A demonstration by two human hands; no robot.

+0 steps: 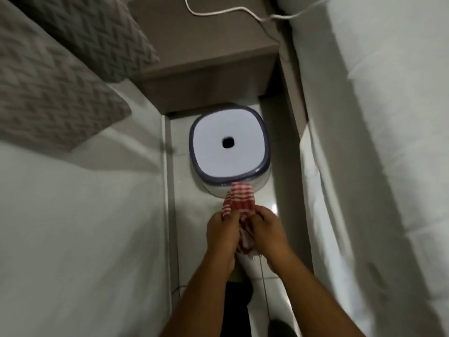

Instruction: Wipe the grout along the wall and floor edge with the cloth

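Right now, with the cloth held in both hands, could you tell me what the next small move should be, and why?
Probably lower the cloth to the floor edge on the left. Both the left hand and right hand hold it bunched in the air, not yet touching any grout.

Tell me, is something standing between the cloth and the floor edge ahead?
Yes. The white stool stands on the floor directly beyond the red striped cloth, held by the left hand and right hand.

Both hands, left hand [222, 231] and right hand [264, 231], grip a red-striped cloth [239, 199] above what looks like a stool [229, 144]
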